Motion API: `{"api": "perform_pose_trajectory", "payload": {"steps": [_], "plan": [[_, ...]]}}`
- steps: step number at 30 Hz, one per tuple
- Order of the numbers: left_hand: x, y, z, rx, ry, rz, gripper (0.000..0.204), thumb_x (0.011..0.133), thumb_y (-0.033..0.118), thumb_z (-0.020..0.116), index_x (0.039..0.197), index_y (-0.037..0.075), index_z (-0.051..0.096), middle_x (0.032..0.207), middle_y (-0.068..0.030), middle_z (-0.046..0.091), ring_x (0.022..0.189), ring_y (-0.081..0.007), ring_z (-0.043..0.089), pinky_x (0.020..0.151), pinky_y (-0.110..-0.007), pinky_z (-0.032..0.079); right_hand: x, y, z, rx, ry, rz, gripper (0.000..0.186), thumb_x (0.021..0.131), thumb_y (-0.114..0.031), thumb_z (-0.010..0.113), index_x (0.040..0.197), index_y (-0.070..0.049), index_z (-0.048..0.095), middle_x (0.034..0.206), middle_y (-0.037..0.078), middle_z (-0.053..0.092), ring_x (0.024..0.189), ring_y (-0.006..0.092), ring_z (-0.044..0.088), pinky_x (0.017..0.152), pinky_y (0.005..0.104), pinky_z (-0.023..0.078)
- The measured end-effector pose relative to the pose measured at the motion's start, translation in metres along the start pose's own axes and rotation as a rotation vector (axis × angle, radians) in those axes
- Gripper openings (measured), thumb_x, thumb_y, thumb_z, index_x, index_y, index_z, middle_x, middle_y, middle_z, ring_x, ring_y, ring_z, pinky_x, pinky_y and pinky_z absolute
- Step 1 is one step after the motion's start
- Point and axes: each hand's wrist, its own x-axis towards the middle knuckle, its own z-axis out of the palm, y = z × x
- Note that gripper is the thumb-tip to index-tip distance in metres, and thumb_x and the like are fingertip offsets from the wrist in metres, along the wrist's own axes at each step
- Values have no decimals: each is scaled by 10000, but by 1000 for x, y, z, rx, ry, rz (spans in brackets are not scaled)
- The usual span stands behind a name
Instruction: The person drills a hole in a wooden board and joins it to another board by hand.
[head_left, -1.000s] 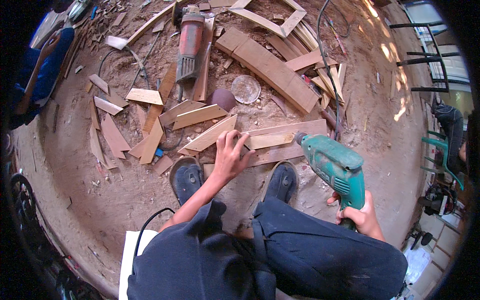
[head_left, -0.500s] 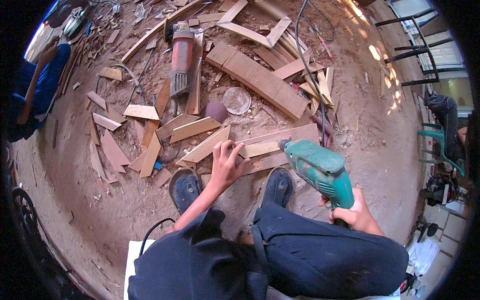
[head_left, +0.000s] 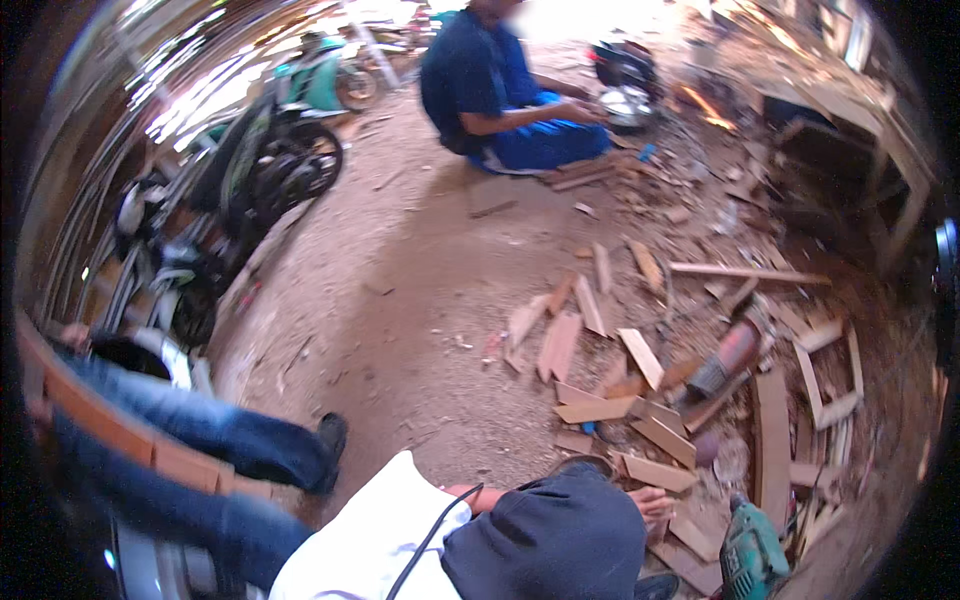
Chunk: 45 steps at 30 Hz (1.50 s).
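Observation:
My left hand [head_left: 652, 503] shows past my dark-trousered knee, slightly blurred, its fingers stretched out. It is over or beside the light wooden boards [head_left: 697, 538] lying by my feet; whether it touches them I cannot tell. A green power drill [head_left: 752, 552] points up near the lower right, and its handle runs out of the picture. My right hand is out of sight below the edge. Close by my left hand lies a cut wooden piece with slanted ends [head_left: 657, 472].
An angle grinder [head_left: 728, 357] lies among scattered wood pieces [head_left: 640, 357]. A joined wooden frame [head_left: 838, 412] is at right. One person in blue [head_left: 490, 95] sits ahead; another in jeans [head_left: 200, 425] stands at left with long boards [head_left: 130, 440]. Motorcycles [head_left: 250, 170] are parked beyond.
The view has swung left, so the wood pieces and drill now sit at the lower right. My right hand has left the picture. My left hand's fingers look straighter than before.

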Motion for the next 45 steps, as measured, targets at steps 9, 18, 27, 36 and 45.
{"api": "perform_pose_trajectory", "payload": {"steps": [9, 18, 27, 36, 45], "plan": [[12, -12, -42, 172, 97, 8, 560, 782, 220, 526, 1321, 77, 482, 1422, -149, 381, 1159, -298, 453, 986, -411, 373, 23, -24, 6, -100, -228, -59, 357, 638, -9, 590, 988, 36, 539, 897, 140, 629, 622, 190, 609, 555, 322, 508], [14, -26, -40, 76, -32, -42, 596, 761, 228, 552, 1336, 97, 467, 1437, -142, 370, 1163, -297, 452, 988, -423, 370, 28, -17, 7, -129, -338, -100, 418, 631, 3, 570, 1037, 37, 477, 918, 170, 618, 601, 209, 604, 538, 329, 509], [-6, -11, -17, -37, -128, -23, 636, 740, 235, 579, 1352, 116, 452, 1452, -134, 359, 1167, -297, 451, 990, -434, 367, 21, 16, 1, 29, -185, -30, 482, 623, 14, 551, 1086, 37, 416, 938, 200, 607, 581, 228, 599, 521, 336, 509], [14, 1, -52, -177, -138, -54, 815, 653, 238, 684, 1412, 206, 390, 1523, -109, 246, 1174, -350, 416, 1021, -449, 348, -2, 35, -16, 185, -1, 33, 516, 608, 22, 530, 1108, 44, 401, 916, 215, 607, 540, 221, 575, 504, 327, 500], [33, 14, -21, -109, -138, -121, 756, 619, 183, 657, 1337, 96, 439, 1291, -113, 436, 1176, -316, 406, 1047, -409, 338, -14, 33, -29, -7, -99, 7, 405, 755, -113, 605, 1125, 20, 506, 692, 52, 553, 557, 118, 518, 495, 263, 421]]}}
